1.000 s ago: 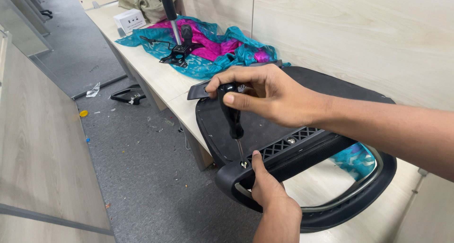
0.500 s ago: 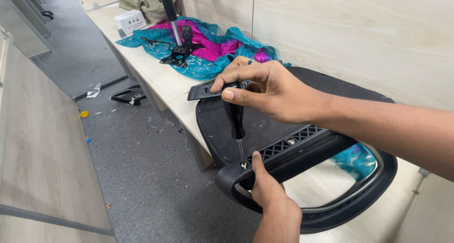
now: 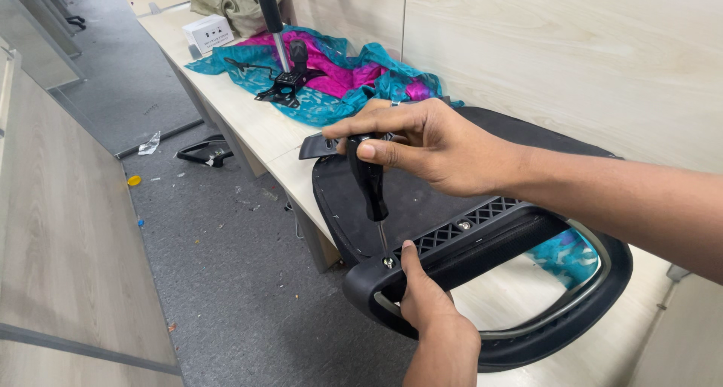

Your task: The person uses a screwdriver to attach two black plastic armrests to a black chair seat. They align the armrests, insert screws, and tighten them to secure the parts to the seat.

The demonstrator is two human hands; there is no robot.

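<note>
My right hand [image 3: 422,142] grips the black handle of a screwdriver [image 3: 369,184], held upright with its tip on a screw [image 3: 388,263] in the black plastic armrest loop [image 3: 557,319] of an office chair. My left hand [image 3: 425,304] clasps the near corner of that loop, thumb beside the screw. The armrest loop lies on the upturned black chair seat [image 3: 422,199], which rests on a light wooden bench [image 3: 248,120] and overhangs its edge.
A teal and pink cloth [image 3: 339,78] lies further along the bench under a black chair mechanism with a metal post [image 3: 282,63]. A white box [image 3: 208,33] stands beyond it. A black part [image 3: 203,152] and small litter lie on the grey carpet below.
My right hand has shifted its grip slightly on the screwdriver handle, as in turning it. The tip stays on the screw and my left hand holds the armrest still.
</note>
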